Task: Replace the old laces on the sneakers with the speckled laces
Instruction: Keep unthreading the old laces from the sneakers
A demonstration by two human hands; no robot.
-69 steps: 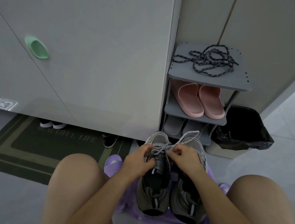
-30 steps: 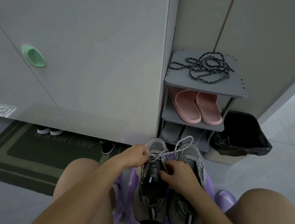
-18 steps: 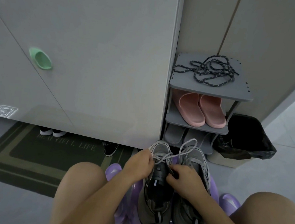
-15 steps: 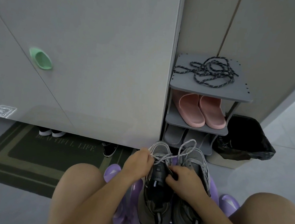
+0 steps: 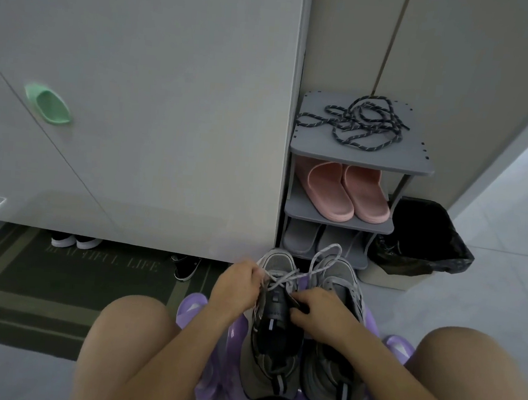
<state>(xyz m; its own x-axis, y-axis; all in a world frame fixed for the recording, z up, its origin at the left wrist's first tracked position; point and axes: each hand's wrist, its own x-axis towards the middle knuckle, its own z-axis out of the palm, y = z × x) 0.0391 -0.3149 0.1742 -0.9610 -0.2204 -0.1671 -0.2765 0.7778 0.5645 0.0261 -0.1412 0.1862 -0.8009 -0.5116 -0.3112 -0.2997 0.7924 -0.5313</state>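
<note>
Grey three-shelf shoe rack (image 5: 312, 148) by the wall: speckled laces (image 5: 355, 125) in a loose tangle on the top shelf, pink slippers (image 5: 343, 190) on the middle one, grey slippers (image 5: 313, 237) on the bottom. Beside it there's a bin (image 5: 390, 278) lined with a black bag (image 5: 425, 233); can't tell what's inside. The sneakers (image 5: 334, 368) sit side by side on a purple stool (image 5: 191, 305) between the person's knees. Left hand (image 5: 238, 282) pinches the old laces (image 5: 284, 276) of the shoe on the left, and right hand (image 5: 319, 316) has its fingers curled onto that shoe's tongue. The doormat (image 5: 9, 289) reads "BEAUTIFUL LIFE". The tongue label is too small to read.
</note>
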